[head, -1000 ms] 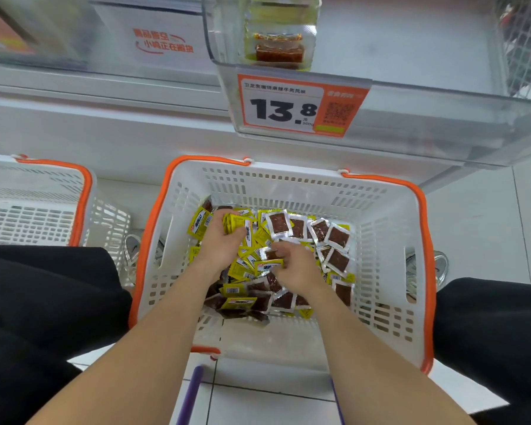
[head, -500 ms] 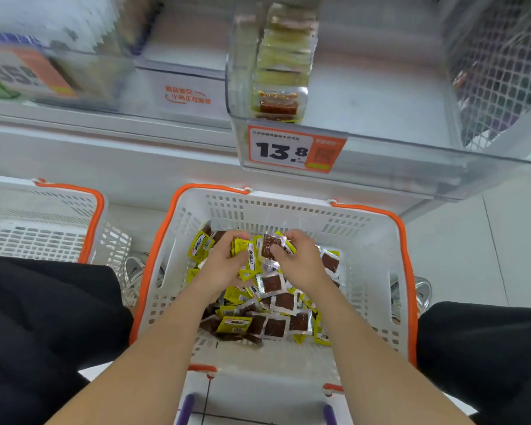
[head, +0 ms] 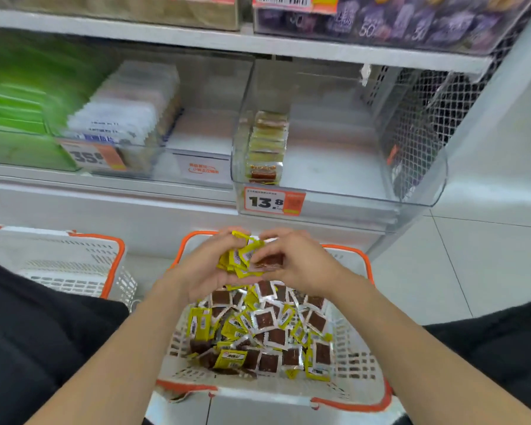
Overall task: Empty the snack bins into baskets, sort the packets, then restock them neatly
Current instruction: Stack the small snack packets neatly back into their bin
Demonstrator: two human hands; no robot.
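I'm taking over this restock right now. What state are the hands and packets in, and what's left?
Left hand: grips a bundle of yellow packets above the basket.
Right hand: pinches a brown packet against that bundle.
Loose packets: a mixed heap in the basket.
Done: one short row stands at the left of the 13.8 bin.
Left: sort the heap and fill the rest of the bin neatly.
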